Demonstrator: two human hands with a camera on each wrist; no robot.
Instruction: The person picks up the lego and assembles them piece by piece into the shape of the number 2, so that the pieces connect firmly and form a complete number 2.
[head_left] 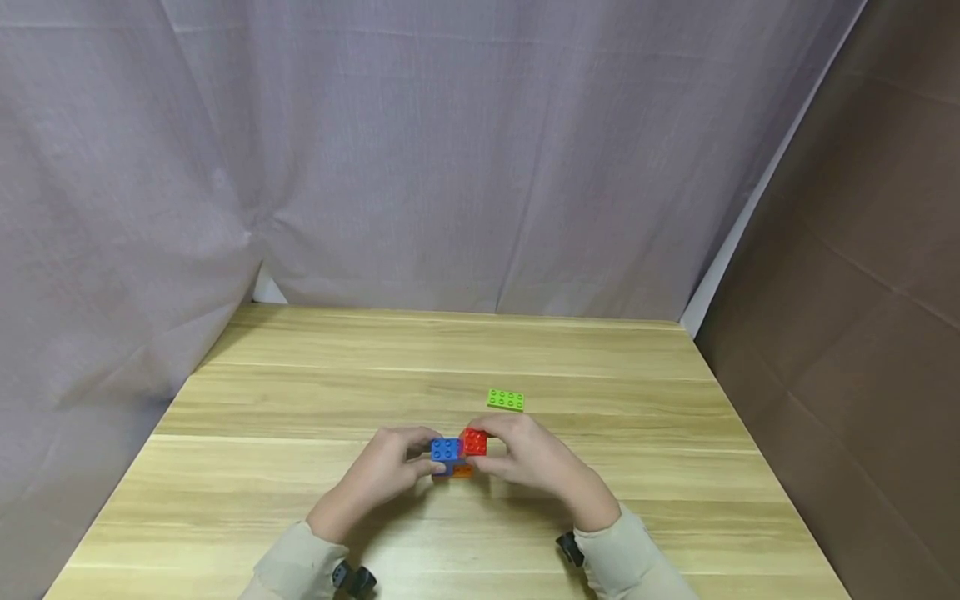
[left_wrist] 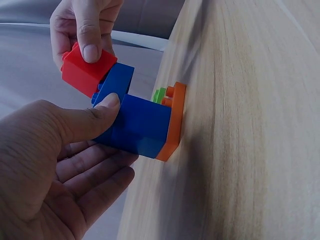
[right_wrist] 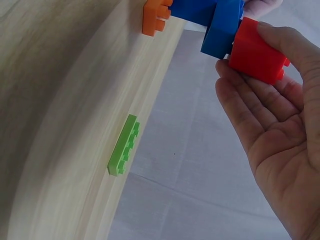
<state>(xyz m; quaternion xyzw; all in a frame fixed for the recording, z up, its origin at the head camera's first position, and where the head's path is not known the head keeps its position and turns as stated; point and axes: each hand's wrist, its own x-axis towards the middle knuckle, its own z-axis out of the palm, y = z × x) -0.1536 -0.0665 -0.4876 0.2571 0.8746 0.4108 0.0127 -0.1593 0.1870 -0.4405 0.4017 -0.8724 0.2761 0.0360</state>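
Observation:
A stack of toy building bricks stands on the table, an orange plate (left_wrist: 175, 122) at its base. On the plate sits a large blue brick (left_wrist: 142, 122), topped by a thinner blue brick (left_wrist: 120, 80) that overhangs to one side. My left hand (head_left: 386, 468) holds the blue bricks, its thumb pressing on their side. With thumb and fingers my right hand (head_left: 528, 454) grips a red brick (right_wrist: 255, 52). The red brick meets the studs of the upper blue brick and looks tilted against it; whether any studs are engaged I cannot tell.
A lime-green studded plate (head_left: 506, 400) lies on the wooden table (head_left: 315, 392) just beyond my right hand. Grey cloth (head_left: 420, 167) hangs behind the table, and a brown panel (head_left: 847, 333) rises along the right side.

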